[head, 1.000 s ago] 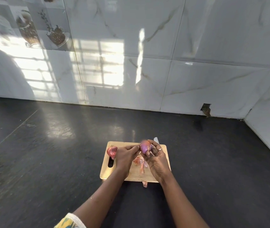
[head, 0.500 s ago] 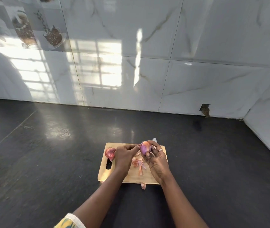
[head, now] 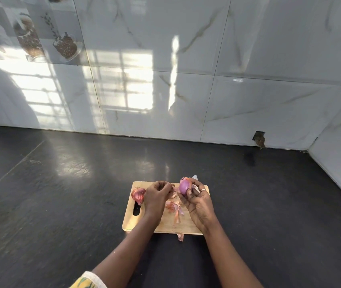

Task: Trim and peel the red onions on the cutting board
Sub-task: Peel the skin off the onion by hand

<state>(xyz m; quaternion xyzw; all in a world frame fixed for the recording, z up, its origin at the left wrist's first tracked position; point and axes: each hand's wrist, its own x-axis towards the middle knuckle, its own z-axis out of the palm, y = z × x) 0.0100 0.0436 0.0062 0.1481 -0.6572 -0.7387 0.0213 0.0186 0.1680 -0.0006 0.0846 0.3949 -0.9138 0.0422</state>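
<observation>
A mostly peeled purple red onion (head: 184, 187) is held up over the wooden cutting board (head: 166, 224) by my right hand (head: 199, 202), fingers and thumb curled round it. A bit of orange skin still clings to its top. My left hand (head: 156, 197) is just left of it, fingers curled, pinching a thin strip of onion skin (head: 173, 189). An unpeeled red onion (head: 138, 194) lies on the board's left end, by the handle slot. A knife tip (head: 195, 177) shows behind my right hand; the rest of the knife is hidden.
Loose skins (head: 173, 206) lie on the middle of the board, and one scrap (head: 180, 236) is on the black counter (head: 61, 204) just off the near edge. A white tiled wall (head: 186, 80) closes the back and the right side.
My left hand has pulled away leftward from the onion with a strip of skin. My right hand has kept the onion raised, turning it slightly.
</observation>
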